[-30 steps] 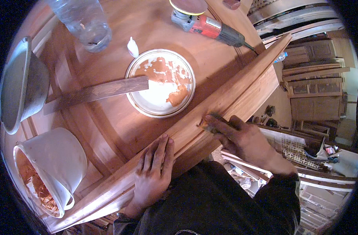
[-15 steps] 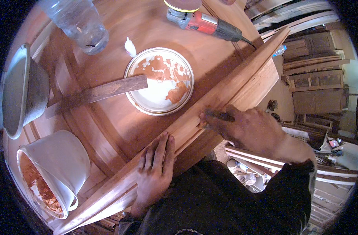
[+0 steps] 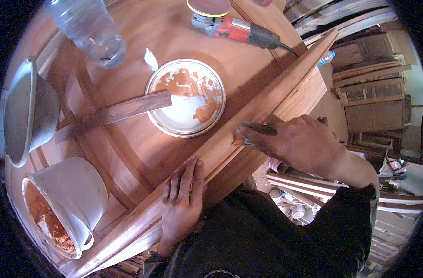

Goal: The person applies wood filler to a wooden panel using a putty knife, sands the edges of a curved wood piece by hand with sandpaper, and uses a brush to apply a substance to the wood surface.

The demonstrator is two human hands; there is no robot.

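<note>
A long moulded wooden board (image 3: 271, 103) lies diagonally in front of me, from lower left to upper right. My left hand (image 3: 181, 204) rests on its near part, fingers stretched out over the top face, holding nothing. Farther along, my right hand (image 3: 295, 143) is closed on what looks like a small scraper (image 3: 245, 140) smeared with orange putty, pressed to the board's moulded edge; the fingers hide most of it. Beyond the board, a round white lid (image 3: 188, 116) carries patches of orange putty. A dark wooden strip (image 3: 123, 110) lies with one end on the lid.
A white bucket (image 3: 79, 190) with orange putty inside lies tipped at left, near a grey basin (image 3: 42, 111). A clear plastic container (image 3: 93, 37), a small white tube (image 3: 151, 60) and a red-black angle grinder (image 3: 234, 28) lie farther back. Wooden panels (image 3: 373, 102) lean at right.
My right hand has shifted slightly along the board's edge, and more of the putty-smeared scraper shows. My left hand keeps its place on the board. The whole view has tilted a little.
</note>
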